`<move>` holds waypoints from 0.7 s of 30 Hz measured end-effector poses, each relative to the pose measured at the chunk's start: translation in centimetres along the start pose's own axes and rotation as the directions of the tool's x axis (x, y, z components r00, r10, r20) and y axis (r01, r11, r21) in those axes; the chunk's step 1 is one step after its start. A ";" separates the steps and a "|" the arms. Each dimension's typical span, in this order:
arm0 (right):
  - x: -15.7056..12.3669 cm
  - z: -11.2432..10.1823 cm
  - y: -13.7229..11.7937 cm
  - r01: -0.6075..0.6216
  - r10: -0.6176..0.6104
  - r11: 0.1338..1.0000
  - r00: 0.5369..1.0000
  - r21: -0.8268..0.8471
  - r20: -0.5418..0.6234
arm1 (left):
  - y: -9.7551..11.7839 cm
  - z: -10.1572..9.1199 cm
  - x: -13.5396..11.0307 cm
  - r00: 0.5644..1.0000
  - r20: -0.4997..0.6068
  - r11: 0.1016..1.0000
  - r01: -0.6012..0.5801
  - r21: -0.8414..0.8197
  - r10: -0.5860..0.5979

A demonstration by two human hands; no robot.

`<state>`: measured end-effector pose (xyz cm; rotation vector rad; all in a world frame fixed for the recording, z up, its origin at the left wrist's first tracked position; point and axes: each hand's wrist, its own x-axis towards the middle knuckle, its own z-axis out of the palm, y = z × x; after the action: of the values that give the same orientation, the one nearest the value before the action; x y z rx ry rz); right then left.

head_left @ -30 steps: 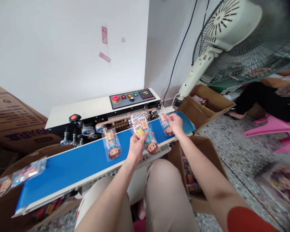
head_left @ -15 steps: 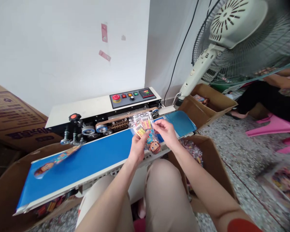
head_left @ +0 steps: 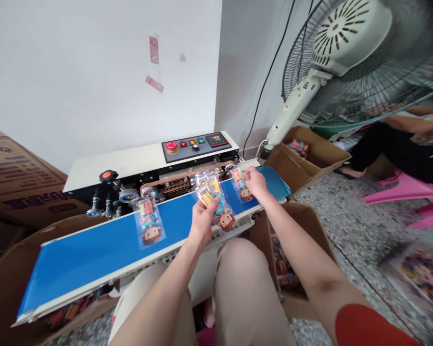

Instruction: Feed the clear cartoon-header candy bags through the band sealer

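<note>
My left hand (head_left: 203, 222) is closed on a few clear plastic packets (head_left: 225, 218) with colourful print and a cartoon face. It holds them over the blue conveyor belt (head_left: 101, 245) of a band sealing machine (head_left: 130, 161). To its right, my right hand (head_left: 257, 182) pinches the side of a single packet (head_left: 243, 186) near the belt's right end. The top of that packet reaches toward the machine's rollers. Another packet (head_left: 150, 225) lies on the belt left of my hands, its top edge by the sealing wheels.
A control panel (head_left: 197, 145) with a red button tops the machine. Cardboard boxes (head_left: 308, 240) holding packets stand below and behind the right end. A large fan (head_left: 341, 33) stands at right, with a person's legs (head_left: 378, 149) and a pink stool (head_left: 404, 187) beyond.
My right hand has moved right, away from the left hand's packets, with one packet. The packet at the belt's left end is gone, and another now lies farther right on the belt.
</note>
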<state>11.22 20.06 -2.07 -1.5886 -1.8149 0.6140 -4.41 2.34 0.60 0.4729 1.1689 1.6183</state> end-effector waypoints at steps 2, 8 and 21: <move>-0.9 0.1 -1.4 0.049 -0.049 0.996 0.999 -0.074 0.004 | -0.1 -0.1 0.1 0.999 0.002 0.999 -0.032 0.014 0.032; -7.4 -0.7 -4.9 -0.033 -0.129 0.862 0.951 0.505 0.282 | -0.3 0.1 0.1 0.998 0.039 0.998 -0.049 0.029 0.048; -1.6 -1.5 1.1 -0.062 0.060 0.998 0.991 -0.014 -0.120 | 0.5 0.4 -0.3 0.997 0.033 0.997 0.075 -0.027 -0.074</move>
<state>13.19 18.58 -2.11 -1.6612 -1.6941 0.5200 -4.26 2.21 1.30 0.4302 1.1261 1.5557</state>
